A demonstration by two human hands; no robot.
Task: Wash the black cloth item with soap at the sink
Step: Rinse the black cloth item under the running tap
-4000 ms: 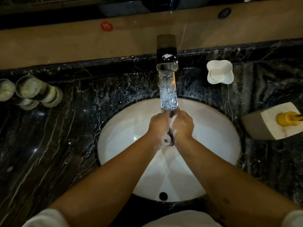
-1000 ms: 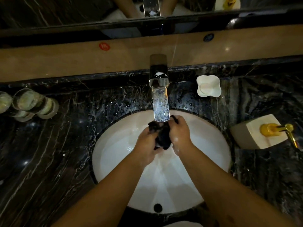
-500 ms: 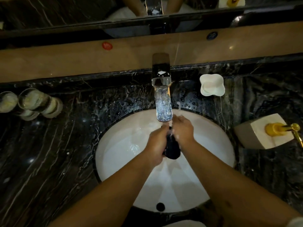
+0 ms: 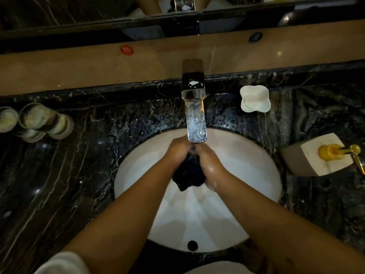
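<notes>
Both hands are working right under the tap (image 4: 194, 107), over the white sink (image 4: 256, 175). The left hand (image 4: 177, 153) and the right hand (image 4: 210, 165) are pressing together from either side with the black cloth (image 4: 188, 173) squeezed between them, so each grip is closing around the cloth. A dark bunched lump of it is hanging out below the palms, above the middle of the basin and clear of the drain hole (image 4: 192, 245) near the front edge. Little white suds are sitting on the right hand and wrist. Water looks to be running from the spout down onto the knuckles, though it's blurry right where it's landing.

The bench (image 4: 59, 184) is black marble with white veins, and it's looking pretty splashed around the back rim of the sink. On the right there's a small white soap dish (image 4: 254, 98) with a pale bar in it, sitting just behind the basin, and further right a square cream dispenser (image 4: 316, 155) with a gold pump, lying close to the sink's edge. On the far left a few glass tumblers (image 4: 37, 121) are clustered together, well away from the hands. White sleeves (image 4: 63, 264) are showing at the bottom corners.
</notes>
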